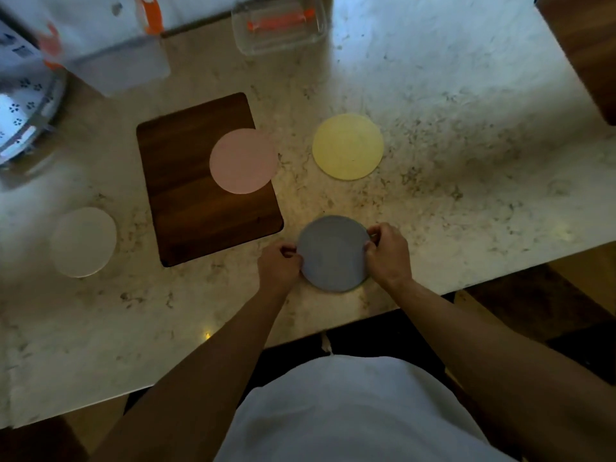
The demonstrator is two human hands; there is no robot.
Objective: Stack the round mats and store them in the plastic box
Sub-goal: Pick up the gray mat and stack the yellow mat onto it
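Note:
A blue round mat (333, 253) lies near the counter's front edge. My left hand (279, 266) grips its left rim and my right hand (388, 253) grips its right rim. A pink mat (243, 161) rests on the right part of a dark wooden board (186, 195). Right of the board a yellow mat (347, 146) lies flat on the counter. A white mat (84, 242) lies at the left. The clear plastic box (280, 26) with orange clips stands at the back, and its lid (123, 66) lies to the left of it.
The marble counter (466, 161) runs wide to the right. A metal pot or lid with a flower pattern (23, 118) sits at the far left. A wooden surface (586, 51) shows at the top right corner.

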